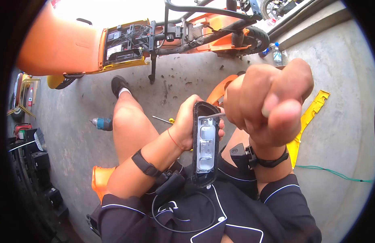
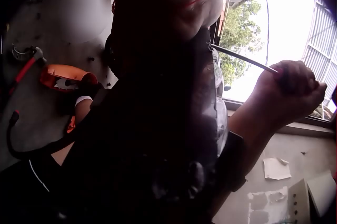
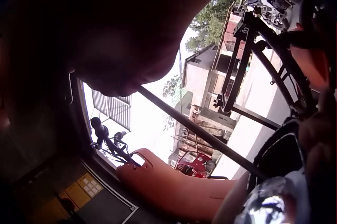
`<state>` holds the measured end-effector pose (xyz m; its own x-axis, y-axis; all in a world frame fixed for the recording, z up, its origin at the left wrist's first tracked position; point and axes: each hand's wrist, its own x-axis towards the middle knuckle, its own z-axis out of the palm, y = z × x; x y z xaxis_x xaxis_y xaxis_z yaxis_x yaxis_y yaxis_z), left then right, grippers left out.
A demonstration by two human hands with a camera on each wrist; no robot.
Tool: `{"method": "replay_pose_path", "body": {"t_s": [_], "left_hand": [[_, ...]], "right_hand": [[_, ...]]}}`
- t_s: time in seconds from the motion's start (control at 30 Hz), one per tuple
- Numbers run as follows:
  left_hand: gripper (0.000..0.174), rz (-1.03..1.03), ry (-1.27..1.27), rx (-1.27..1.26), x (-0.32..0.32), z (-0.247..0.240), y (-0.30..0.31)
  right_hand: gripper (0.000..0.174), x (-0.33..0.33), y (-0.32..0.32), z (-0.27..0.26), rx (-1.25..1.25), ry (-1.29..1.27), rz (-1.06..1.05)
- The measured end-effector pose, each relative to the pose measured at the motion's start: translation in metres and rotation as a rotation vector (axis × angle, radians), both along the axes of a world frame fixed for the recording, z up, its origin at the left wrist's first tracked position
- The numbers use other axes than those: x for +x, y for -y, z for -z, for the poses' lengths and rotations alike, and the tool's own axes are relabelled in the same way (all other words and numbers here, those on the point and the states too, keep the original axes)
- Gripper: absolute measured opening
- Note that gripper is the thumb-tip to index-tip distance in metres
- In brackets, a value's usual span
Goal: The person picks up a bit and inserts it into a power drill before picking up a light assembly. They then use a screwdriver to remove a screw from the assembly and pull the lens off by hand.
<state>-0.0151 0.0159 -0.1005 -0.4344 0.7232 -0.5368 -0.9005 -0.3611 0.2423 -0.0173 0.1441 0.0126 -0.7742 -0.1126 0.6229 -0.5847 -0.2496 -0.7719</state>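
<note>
Floor: grey concrete point(image 1: 74, 150), 1 orange motorbike point(image 1: 152, 38) beyond.
L of knee: 1 blue drill point(image 1: 101, 123).
R side: 1 yellow strip point(image 1: 307, 121).
Housing: 1, blk-rimmed housing point(image 1: 206, 141) w/ pale insert, held off floor, in front of torso.
Long axis: straight up/down in head view, i.e. away from person.
Hands: 2; L hand point(image 1: 188, 121) grips housing by sides, R hand point(image 1: 270, 105) fisted round rod.
Rod: 1 metal rod point(image 1: 213, 116), pts L across housing's far end; tip contact unclear.
</note>
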Motion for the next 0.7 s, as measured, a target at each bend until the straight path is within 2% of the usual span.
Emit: {"method": "replay_pose_path", "body": {"t_s": [0.13, 0.2, 0.3, 0.37, 0.43, 0.47, 0.5, 0.57, 0.6, 0.7], "left_hand": [[0.056, 0.234, -0.059, 0.026, -0.001, 0.005, -0.003], [0.056, 0.28, -0.077, 0.066, 0.001, 0.01, -0.012], [0.056, 0.228, -0.047, 0.121, 0.008, 0.01, -0.016], [0.056, 0.168, -0.003, 0.158, 0.01, 0.008, -0.013], [0.057, 0.168, 0.076, 0.216, 0.005, 0.006, -0.008], [0.056, 0.153, 0.025, 0.169, 0.002, 0.006, -0.005], [0.055, 0.138, -0.024, 0.122, 0.001, 0.006, -0.002], [0.055, 0.08, -0.002, 0.108, 0.002, 0.005, -0.001], [0.055, 0.021, 0.025, 0.096, 0.001, 0.004, -0.001], [0.054, -0.094, 0.068, 0.064, -0.001, 0.004, 0.0]], "right_hand": [[0.023, -0.009, 0.0, 0.0, -0.264, -0.065, -0.891], [0.024, -0.014, 0.011, 0.005, -0.334, -0.082, -1.131], [0.036, -0.012, 0.006, 0.002, -0.34, 0.102, -0.854], [0.044, -0.012, -0.007, -0.003, -0.245, 0.1, -0.449], [0.048, -0.017, -0.013, 0.008, -0.185, -0.04, -0.132], [0.046, -0.022, -0.016, 0.015, -0.16, -0.133, 0.01], [0.042, -0.02, -0.024, 0.015, 0.021, -0.206, 0.205], [0.037, -0.016, -0.026, 0.016, 0.201, -0.285, 0.401], [0.035, -0.01, -0.017, 0.014, 0.119, -0.182, 0.385], [0.026, 0.004, -0.001, 0.012, 0.002, -0.115, 0.363]]}}
